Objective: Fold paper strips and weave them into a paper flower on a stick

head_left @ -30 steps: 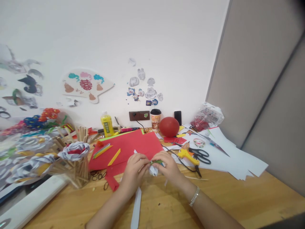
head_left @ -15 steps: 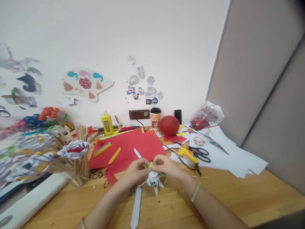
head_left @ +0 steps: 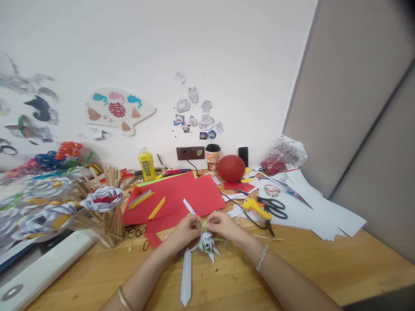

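Observation:
Both my hands meet over a folded paper flower (head_left: pixel 206 242), white with green inside and pointed white petals, just above the wooden table. My left hand (head_left: pixel 188 229) pinches the green paper piece (head_left: pixel 204 225) at its far side. From the right, my right hand (head_left: pixel 222 224) grips the same green paper between thumb and fingers. The exact fingertip contact is small and partly hidden. A long white paper strip (head_left: pixel 186 276) with a pointed end lies near my left wrist. Another white strip (head_left: pixel 188 206) rests beyond the hands on red paper.
Red paper sheets (head_left: pixel 181 192) lie ahead. At right are a yellow glue gun (head_left: pixel 256 208), black scissors (head_left: pixel 274 207) and white sheets (head_left: pixel 337 211). A red balloon (head_left: pixel 231 168), a lidded cup (head_left: pixel 212 159) and a yellow bottle (head_left: pixel 147 164) stand at the back. Wooden sticks (head_left: pixel 108 229) stand left.
My hands stay at the flower with only small finger movements at the green paper. The flower tilts slightly, and the whole view has shifted a little.

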`<action>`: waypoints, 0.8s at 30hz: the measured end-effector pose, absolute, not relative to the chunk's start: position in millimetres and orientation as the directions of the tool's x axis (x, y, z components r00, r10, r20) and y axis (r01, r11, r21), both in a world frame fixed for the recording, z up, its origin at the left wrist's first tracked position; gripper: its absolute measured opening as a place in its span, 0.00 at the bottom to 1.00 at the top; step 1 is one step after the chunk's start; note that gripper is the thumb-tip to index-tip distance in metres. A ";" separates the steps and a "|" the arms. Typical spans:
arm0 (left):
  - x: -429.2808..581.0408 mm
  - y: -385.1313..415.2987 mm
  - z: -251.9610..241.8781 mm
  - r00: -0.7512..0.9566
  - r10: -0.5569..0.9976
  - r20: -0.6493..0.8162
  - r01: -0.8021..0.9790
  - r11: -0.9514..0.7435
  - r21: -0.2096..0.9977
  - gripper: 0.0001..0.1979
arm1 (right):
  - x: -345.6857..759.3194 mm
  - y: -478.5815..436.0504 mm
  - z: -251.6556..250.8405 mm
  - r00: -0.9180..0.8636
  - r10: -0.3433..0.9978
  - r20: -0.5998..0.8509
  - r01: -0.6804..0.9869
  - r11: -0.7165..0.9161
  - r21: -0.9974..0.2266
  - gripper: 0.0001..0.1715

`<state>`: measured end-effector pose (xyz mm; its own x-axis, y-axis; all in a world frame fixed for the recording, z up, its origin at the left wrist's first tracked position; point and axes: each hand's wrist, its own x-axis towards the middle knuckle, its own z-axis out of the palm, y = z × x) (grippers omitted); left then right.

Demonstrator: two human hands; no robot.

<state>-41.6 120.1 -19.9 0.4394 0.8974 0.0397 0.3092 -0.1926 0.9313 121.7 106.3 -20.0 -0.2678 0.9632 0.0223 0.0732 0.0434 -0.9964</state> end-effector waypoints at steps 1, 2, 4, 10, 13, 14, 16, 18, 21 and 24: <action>-41.6 120.8 -20.5 0.443 0.896 0.037 0.303 -0.188 0.934 0.09 | 121.1 106.0 -19.5 -0.264 0.964 0.033 0.080 0.056 -0.995 0.15; -41.7 121.3 -20.6 0.445 0.894 0.038 0.303 -0.191 0.934 0.09 | 120.5 105.6 -18.9 -0.256 0.966 0.048 0.089 0.073 -0.993 0.14; -41.8 121.8 -19.2 0.446 0.894 0.054 0.323 -0.217 0.921 0.09 | 119.6 104.6 -17.1 -0.238 0.967 0.090 0.106 0.118 -0.987 0.12; -42.3 119.5 -10.5 0.449 0.885 0.124 0.447 -0.343 0.826 0.06 | 118.6 106.3 -19.7 -0.224 0.962 0.155 0.139 0.189 -0.972 0.07; -41.5 117.2 -9.8 0.435 0.888 0.148 0.493 -0.372 0.786 0.05 | 117.1 108.5 -24.8 -0.185 0.966 0.183 0.203 0.220 -0.954 0.05; -41.2 116.4 -9.9 0.427 0.891 0.155 0.505 -0.377 0.777 0.05 | 116.5 108.6 -25.7 -0.173 0.964 0.201 0.224 0.237 -0.945 0.04; -40.8 115.6 -10.2 0.412 0.896 0.167 0.515 -0.381 0.768 0.05 | 115.6 107.6 -25.3 -0.165 0.957 0.239 0.265 0.276 -0.924 0.05; -41.3 116.0 -10.3 0.414 0.895 0.166 0.494 -0.374 0.785 0.04 | 115.7 105.3 -22.2 -0.172 0.946 0.273 0.297 0.314 -0.902 0.05; -43.4 118.0 -9.5 0.461 0.879 0.121 0.439 -0.344 0.830 0.05 | 117.8 102.0 -16.0 -0.203 0.935 0.291 0.287 0.341 -0.895 0.05; -44.8 117.8 -6.2 0.466 0.876 0.125 0.445 -0.354 0.822 0.07 | 121.4 102.1 -12.3 -0.269 0.929 0.252 0.225 0.315 -0.922 0.06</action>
<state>-44.8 117.8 -6.2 0.4663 0.8758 0.1249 0.4451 -0.3543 0.8224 121.4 102.1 -12.3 -0.2692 0.9294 0.2524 0.2251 0.3155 -0.9218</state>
